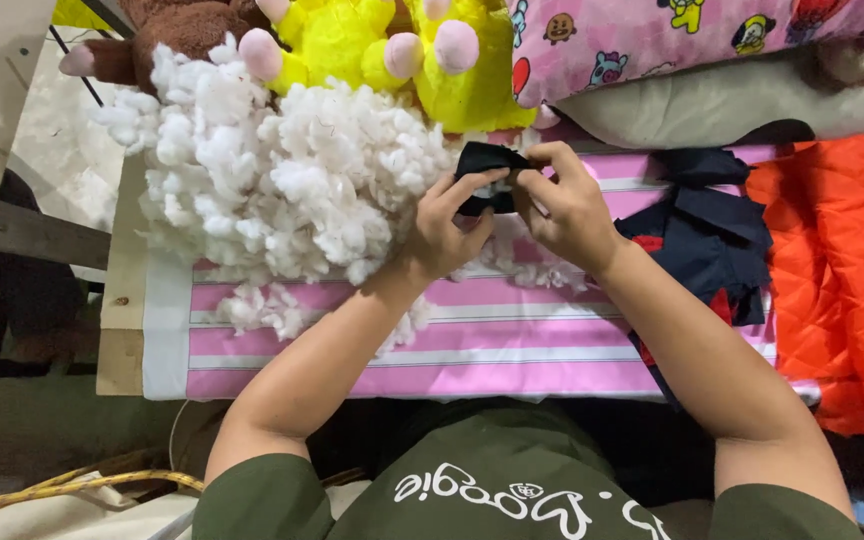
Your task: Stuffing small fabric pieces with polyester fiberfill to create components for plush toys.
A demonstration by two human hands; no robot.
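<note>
Both my hands meet over the pink striped cloth (pixel 472 345) on the table. My left hand (pixel 444 228) and my right hand (pixel 564 205) pinch a small black fabric piece (pixel 484 160) between their fingertips. A bit of white stuffing shows inside the piece. A big heap of white fluffy stuffing (pixel 282 170) lies right beside my left hand, touching its wrist.
Yellow plush toys (pixel 372 45) and a brown plush (pixel 167 25) lie behind the stuffing. A pile of dark navy fabric pieces (pixel 712 235) sits right of my right forearm, next to orange quilted cloth (pixel 842 270). A cartoon-print pink cushion (pixel 652 35) is at the back. Yellow cable (pixel 72 485) lies low left.
</note>
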